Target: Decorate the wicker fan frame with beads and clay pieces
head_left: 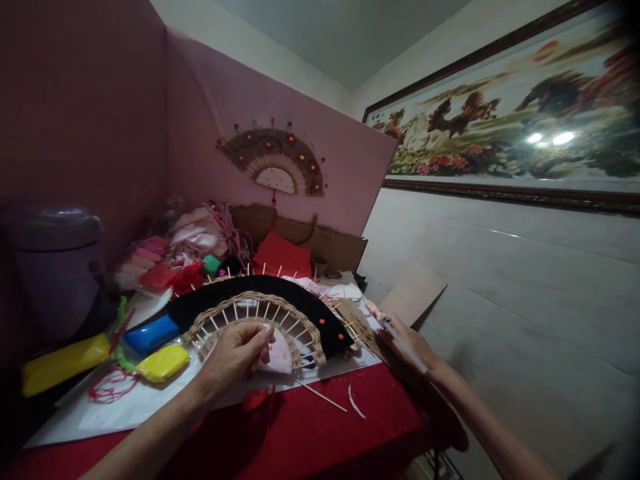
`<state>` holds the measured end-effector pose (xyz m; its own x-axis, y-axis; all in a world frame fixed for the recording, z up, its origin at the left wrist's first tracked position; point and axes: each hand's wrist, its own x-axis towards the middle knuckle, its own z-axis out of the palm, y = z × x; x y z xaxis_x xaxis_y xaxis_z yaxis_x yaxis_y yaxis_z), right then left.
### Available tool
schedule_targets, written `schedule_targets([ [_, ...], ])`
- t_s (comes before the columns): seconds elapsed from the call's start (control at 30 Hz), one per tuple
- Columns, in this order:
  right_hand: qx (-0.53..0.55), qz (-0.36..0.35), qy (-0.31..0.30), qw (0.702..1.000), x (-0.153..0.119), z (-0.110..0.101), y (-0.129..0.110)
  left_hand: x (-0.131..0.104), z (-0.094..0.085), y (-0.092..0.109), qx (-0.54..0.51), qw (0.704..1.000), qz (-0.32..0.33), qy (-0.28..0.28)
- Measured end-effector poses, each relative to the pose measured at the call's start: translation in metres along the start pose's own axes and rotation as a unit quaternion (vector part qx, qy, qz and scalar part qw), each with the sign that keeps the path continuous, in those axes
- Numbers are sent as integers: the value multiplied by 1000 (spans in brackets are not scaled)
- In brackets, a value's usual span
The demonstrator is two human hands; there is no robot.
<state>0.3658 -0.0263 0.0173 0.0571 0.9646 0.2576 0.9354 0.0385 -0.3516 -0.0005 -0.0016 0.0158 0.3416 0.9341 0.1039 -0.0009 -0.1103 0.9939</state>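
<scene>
A handmade fan (295,291) lies on the table, with a black band, a woven tan rim, thin wooden sticks and a pale pink centre piece (281,352). Two small orange-red dots sit on the band's right end. My left hand (240,353) is over the fan's lower middle, thumb and fingertips pinched together; anything between them is too small to make out. Off the fan's right side, my right hand (407,339) is closed around a slim whitish pen-like tube (411,353) with a patterned end. Its exact kind is unclear.
Yellow clay packs (164,363), a blue pack (151,335) and red string (114,385) lie left. A loose stick (323,396) and a white strip (357,403) rest on the red tablecloth (320,440). Another fan (277,157) hangs on the pink board. A wall stands right.
</scene>
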Motion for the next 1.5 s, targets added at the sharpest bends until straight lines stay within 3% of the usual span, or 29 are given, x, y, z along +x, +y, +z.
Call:
schedule_targets([
  [0.17, -133, -49, -94, 986, -10, 5, 8, 0, -2, -2, -19, 1000, -9, 11],
  [0.3, -125, -47, -140, 981, -11, -11, -1, 1, -6, -1, -32, 999, -26, 32],
  [0.4, -35, -24, -64, 997, -4, -24, -22, 7, -8, -1, -42, 997, -42, 48],
  [0.47, 98, -18, 10, 995, 8, -24, -43, 12, -7, 1, -39, 997, -38, 57],
  [0.5, 172, -25, 18, 985, 15, -21, -53, 14, -7, 2, -36, 997, -33, 59],
  [0.6, 331, 10, -21, 943, 43, -7, -77, 20, -4, 11, -27, 999, -17, 37],
  [0.73, 388, 36, -83, 917, 78, 10, -88, 30, 5, 28, 2, 1000, 9, 12],
  [0.87, 426, 60, -164, 888, 98, 20, -93, 54, 18, 33, 55, 996, 40, 49],
  [0.97, 442, 65, -200, 872, 103, 27, -96, 77, 28, 29, 89, 986, 110, 86],
  [1.1, 466, 61, -210, 857, 103, 32, -93, 99, 39, 24, 179, 961, 190, 90],
  [1.3, 523, 13, -233, 820, 102, 33, -85, 114, 46, 20, 276, 930, 220, 105],
  [1.5, 563, 16, -231, 794, 102, 37, -83, 119, 48, 11, 355, 896, 245, 104],
])
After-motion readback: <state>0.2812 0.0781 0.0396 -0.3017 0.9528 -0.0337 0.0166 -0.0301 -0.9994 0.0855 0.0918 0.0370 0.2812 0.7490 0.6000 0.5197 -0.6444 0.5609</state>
